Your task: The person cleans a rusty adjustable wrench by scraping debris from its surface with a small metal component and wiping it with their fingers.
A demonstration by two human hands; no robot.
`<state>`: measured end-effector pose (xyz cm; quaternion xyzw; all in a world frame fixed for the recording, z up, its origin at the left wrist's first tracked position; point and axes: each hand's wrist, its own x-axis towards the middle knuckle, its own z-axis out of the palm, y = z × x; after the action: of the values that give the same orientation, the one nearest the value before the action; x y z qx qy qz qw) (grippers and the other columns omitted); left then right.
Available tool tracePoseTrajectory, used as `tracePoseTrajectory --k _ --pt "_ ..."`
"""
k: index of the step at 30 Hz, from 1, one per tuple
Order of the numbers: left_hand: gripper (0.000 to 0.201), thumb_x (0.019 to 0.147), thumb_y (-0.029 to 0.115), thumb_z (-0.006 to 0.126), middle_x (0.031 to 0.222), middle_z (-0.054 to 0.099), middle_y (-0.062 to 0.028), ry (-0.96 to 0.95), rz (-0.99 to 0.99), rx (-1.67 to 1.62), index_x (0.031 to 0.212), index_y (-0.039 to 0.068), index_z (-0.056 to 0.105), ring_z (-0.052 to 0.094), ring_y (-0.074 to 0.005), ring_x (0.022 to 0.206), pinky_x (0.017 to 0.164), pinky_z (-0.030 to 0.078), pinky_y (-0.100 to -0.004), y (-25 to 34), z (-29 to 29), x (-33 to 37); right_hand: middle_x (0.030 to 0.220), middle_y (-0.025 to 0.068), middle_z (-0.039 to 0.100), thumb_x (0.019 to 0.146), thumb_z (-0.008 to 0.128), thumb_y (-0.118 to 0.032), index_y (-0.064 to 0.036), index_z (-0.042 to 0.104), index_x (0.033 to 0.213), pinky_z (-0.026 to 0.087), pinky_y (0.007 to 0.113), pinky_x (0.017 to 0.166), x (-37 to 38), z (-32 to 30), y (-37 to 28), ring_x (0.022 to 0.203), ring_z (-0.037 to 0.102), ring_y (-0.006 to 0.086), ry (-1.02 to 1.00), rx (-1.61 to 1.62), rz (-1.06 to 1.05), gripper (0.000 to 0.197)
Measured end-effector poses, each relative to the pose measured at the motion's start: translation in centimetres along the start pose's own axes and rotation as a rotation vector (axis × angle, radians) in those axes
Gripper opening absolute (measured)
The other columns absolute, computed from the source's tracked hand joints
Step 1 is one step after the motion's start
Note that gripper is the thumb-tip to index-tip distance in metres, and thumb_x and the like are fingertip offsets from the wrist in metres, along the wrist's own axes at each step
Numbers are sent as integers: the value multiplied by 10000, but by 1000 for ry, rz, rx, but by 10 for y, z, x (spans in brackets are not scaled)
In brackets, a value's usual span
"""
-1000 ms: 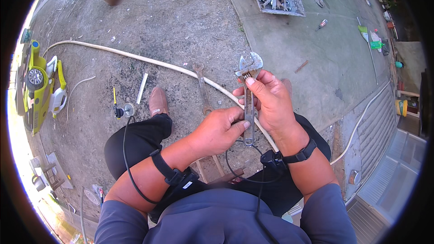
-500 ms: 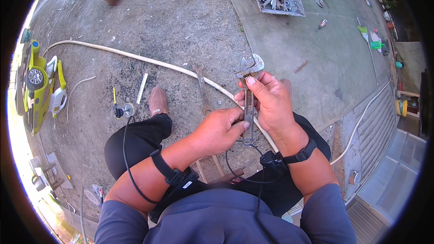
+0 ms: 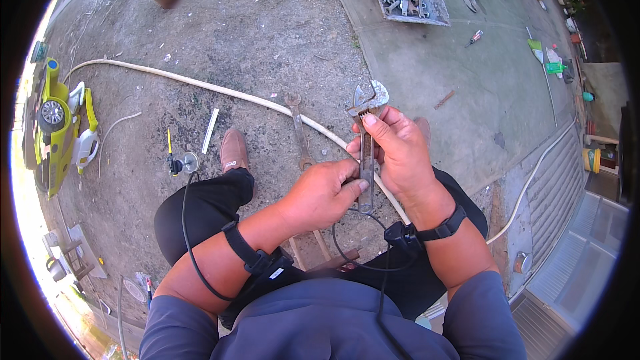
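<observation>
An adjustable wrench (image 3: 367,160) with a worn metal head stands nearly upright between my hands, its jaws pointing away from me. My left hand (image 3: 327,190) is closed round the lower handle, thumb along its side. Just below the jaws, my right hand (image 3: 395,143) grips the neck, with the thumb at the adjusting screw. The fingers behind the handle are partly hidden. On the ground beyond my left hand lies a rusty open-ended wrench (image 3: 299,130), a pale hose (image 3: 220,89) passing beside it.
A metal tray (image 3: 437,15) full of wrenches and tools stands on the concrete at the far right. A screwdriver (image 3: 475,38) lies near it. At the left is a yellow-green pressure washer (image 3: 53,127). A white strip (image 3: 210,131) rests by my left shoe (image 3: 233,149).
The head of the adjustable wrench has shifted very slightly. Both hands keep the same grip and place.
</observation>
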<state>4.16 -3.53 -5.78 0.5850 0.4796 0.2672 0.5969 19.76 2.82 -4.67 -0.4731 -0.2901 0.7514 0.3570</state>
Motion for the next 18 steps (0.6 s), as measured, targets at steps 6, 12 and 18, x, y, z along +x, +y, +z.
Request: tracePoseTrajectory --k 6,12,18 --pt "202 896 190 601 725 592 -200 7 11 -30 849 -5 577 601 -373 706 656 466 -440 1 0 0 897 70 650 948 602 -197 -50 568 1013 548 277 644 -2 3 -8 711 665 160 -6 18 53 164" --pt "200 920 199 612 749 645 -120 50 -80 -145 889 2 615 646 -211 738 673 496 -344 5 -23 5 860 42 632 960 582 -196 -43 560 1009 519 249 601 -1 -2 -6 677 635 118 -68 36 54 163" --pt "402 949 201 616 1128 616 -67 148 105 -653 1287 5 521 577 -165 1023 934 458 -333 8 -59 14 845 40 613 961 574 -186 -36 565 1041 501 243 591 -19 9 -12 651 606 111 -196 67 179 170"
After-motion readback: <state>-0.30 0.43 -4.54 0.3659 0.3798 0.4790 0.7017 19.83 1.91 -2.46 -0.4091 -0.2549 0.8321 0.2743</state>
